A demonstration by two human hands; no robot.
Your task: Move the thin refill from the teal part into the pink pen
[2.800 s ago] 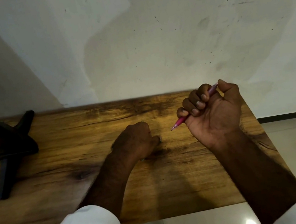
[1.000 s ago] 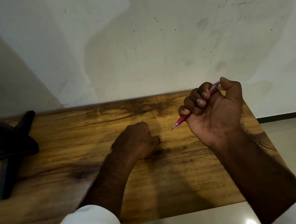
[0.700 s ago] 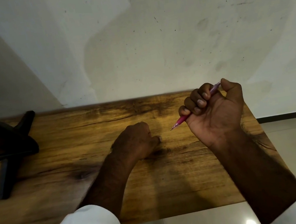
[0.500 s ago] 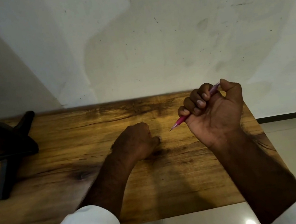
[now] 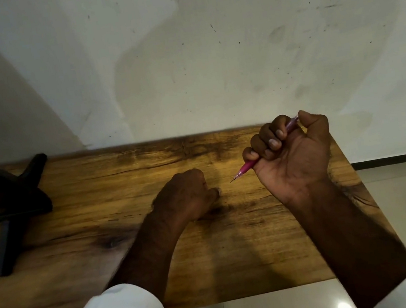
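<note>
Head view: right hand (image 5: 292, 155) is fisting the pink pen (image 5: 247, 166), tip aiming toward 8 o'clock; left hand (image 5: 190, 195) is resting curled, contents hidden; steadying the barrel seems wise.

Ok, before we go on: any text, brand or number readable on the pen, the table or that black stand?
None readable.
Pink pen in the right hand: no print visible on the parts that show.
Wooden table: grain only.
Black stand: no label visible.
Wall: scuffs and specks, no writing.
</note>
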